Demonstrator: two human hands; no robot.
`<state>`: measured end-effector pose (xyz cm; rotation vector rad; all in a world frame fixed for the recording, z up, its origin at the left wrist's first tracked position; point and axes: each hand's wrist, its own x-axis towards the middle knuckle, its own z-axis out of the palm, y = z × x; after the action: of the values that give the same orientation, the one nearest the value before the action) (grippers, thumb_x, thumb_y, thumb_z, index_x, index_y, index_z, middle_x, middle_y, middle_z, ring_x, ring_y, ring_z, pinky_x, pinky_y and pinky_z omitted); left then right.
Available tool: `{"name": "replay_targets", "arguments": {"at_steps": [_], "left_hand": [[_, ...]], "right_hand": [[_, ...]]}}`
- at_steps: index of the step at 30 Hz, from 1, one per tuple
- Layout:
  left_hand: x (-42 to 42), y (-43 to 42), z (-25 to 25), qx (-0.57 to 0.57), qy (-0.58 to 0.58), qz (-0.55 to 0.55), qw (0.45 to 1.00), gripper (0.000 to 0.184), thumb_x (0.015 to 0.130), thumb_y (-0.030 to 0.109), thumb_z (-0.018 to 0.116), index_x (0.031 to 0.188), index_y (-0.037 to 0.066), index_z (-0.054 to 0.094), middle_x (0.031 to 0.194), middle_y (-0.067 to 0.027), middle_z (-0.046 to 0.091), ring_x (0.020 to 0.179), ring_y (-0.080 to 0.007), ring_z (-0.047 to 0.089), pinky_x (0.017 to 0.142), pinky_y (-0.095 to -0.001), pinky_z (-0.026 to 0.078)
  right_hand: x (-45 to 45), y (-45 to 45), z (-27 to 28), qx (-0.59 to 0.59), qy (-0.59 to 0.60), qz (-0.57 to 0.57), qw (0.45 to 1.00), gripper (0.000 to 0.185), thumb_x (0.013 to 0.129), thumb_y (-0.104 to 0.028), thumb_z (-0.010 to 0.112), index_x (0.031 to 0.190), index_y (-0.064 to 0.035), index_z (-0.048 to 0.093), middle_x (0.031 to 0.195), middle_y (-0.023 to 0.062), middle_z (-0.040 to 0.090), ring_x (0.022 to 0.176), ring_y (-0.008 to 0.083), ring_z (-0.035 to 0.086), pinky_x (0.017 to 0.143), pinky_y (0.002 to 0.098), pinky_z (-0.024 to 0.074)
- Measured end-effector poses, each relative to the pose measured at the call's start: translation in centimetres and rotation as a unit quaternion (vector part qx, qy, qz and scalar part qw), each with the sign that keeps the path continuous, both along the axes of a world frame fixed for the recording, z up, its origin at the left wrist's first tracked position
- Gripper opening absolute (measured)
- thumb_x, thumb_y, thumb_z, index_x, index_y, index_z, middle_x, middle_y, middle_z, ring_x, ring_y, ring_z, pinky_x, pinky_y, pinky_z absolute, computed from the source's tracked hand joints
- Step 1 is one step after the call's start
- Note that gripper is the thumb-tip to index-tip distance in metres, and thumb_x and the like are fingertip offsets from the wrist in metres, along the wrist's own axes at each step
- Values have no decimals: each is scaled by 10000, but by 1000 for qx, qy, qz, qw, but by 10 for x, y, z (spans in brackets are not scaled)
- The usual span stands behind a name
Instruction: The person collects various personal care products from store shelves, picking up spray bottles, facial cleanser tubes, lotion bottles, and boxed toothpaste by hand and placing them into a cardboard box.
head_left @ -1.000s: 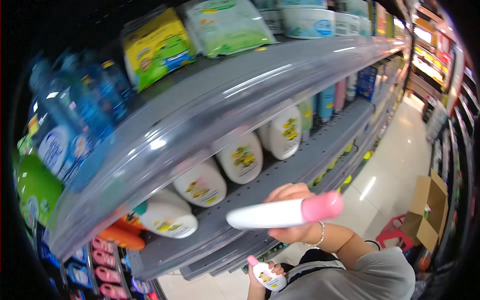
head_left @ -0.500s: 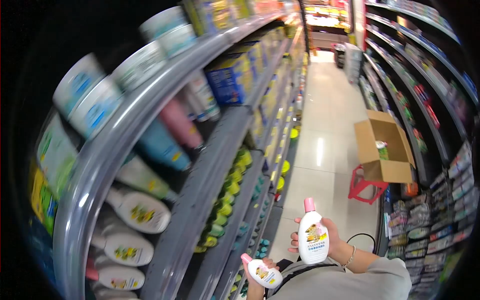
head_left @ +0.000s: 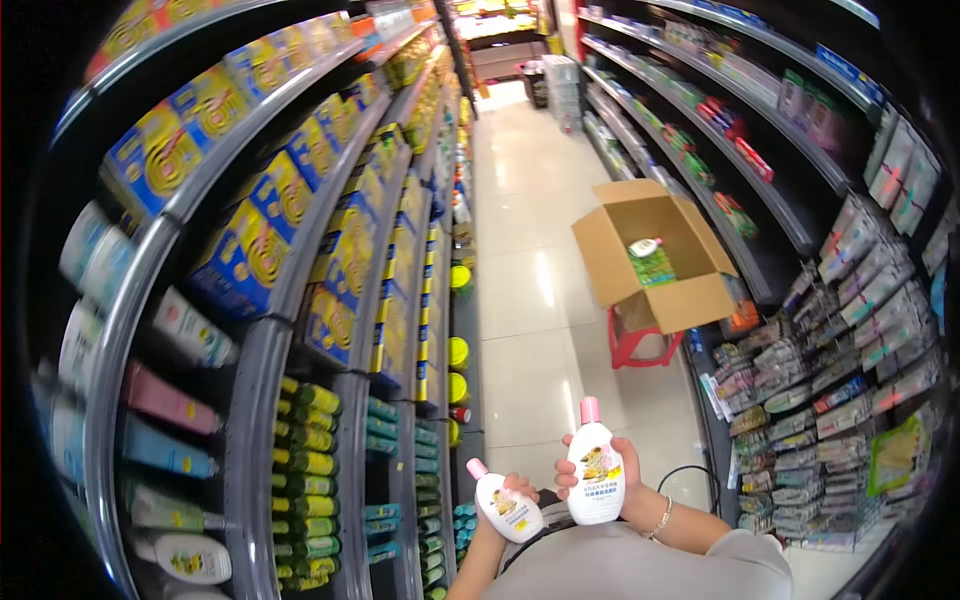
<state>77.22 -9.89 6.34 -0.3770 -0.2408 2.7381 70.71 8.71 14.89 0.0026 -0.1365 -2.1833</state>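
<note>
My right hand [head_left: 629, 464] is closed around a white lotion bottle [head_left: 596, 478] with a pink cap. The bottle is upright, its printed label facing me, and fingertips show at its left edge. Lower to the left, my left hand [head_left: 521, 487] grips another white lotion bottle [head_left: 508, 510], also pink-capped and tilted to the left. Both bottles are in front of my grey shirt. Inside an open cardboard box [head_left: 608, 245] ahead on the right lie a white bottle [head_left: 645, 246] and a green printed item [head_left: 655, 268].
A red stool [head_left: 640, 345] supports the box in the aisle. Along the left, shelves hold blue-and-yellow boxes [head_left: 255, 240], green bottles [head_left: 310, 480] and tubes [head_left: 170, 396]. Hanging packets [head_left: 850, 340] and stocked shelves line the right. Pale tiled floor [head_left: 530, 200] runs between them.
My view has turned left and moved along the aisle, so the box appears nearer and its contents show better. Both bottles stay in my hands, closer together.
</note>
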Motion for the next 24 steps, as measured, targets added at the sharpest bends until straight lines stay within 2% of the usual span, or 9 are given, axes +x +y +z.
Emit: {"name": "replay_targets", "arguments": {"at_steps": [1,4,8,12,15,17,19,23,24], "left_hand": [[-8,5,-1,2,-7,-17,1000,255,747,339,487,662,111,410,628,12,358,626,-124,363,671,-268,309],[-32,9,-2,62,79,-26,995,231,790,291,449,655,109,400,627,23,359,599,-87,349,658,-256,300],[-54,-6,-13,52,44,-77,995,349,822,413,415,647,112,418,598,29,353,586,-91,342,646,-254,279],[-87,-21,-22,61,-23,-117,991,332,817,401,433,650,115,421,608,30,356,589,-95,342,648,-255,279],[-129,-34,-21,67,9,-140,988,322,816,392,441,653,115,422,615,28,360,598,-95,348,652,-252,279],[-159,-47,-22,71,9,-144,987,318,817,388,445,655,116,422,619,27,364,605,-98,353,662,-261,279],[-195,-61,-21,75,49,-153,984,321,825,389,437,661,114,429,624,27,367,613,-101,355,672,-275,280],[-267,-94,-17,51,97,-172,979,339,834,404,419,676,106,447,635,24,383,623,-108,365,697,-286,283],[-283,-103,-13,50,83,-169,981,348,832,414,418,673,106,449,632,19,394,621,-112,374,701,-291,289]], "right_hand": [[-6,7,0,12,-3,-14,1000,610,683,-433,556,1149,-70,405,909,141,447,820,250,435,787,409,376],[-17,18,-2,25,-21,-60,998,600,698,-428,531,1155,-64,397,902,140,438,822,251,435,780,412,382],[-36,10,-11,36,-55,-91,994,578,734,-394,487,1177,-47,358,918,145,433,831,266,441,793,419,388],[-63,-13,-11,42,-88,-106,990,538,758,-362,454,1176,-39,355,935,152,438,846,267,450,795,415,389],[-91,-23,-18,109,-84,-129,982,590,734,-389,485,1193,-42,356,962,162,454,850,273,453,809,423,385],[-112,-29,-24,104,-105,-146,978,560,732,-381,490,1167,-46,378,946,155,453,845,269,455,806,416,388],[-141,-33,-18,83,-128,-190,970,494,762,-362,442,1133,-42,382,922,153,454,830,267,472,778,409,405],[-204,-52,-6,132,-115,-224,959,482,742,-352,486,1112,-56,395,915,156,459,834,271,482,775,416,411],[-219,-58,-6,146,-104,-223,958,490,734,-365,504,1100,-51,413,921,144,450,841,257,465,806,407,400]]}}
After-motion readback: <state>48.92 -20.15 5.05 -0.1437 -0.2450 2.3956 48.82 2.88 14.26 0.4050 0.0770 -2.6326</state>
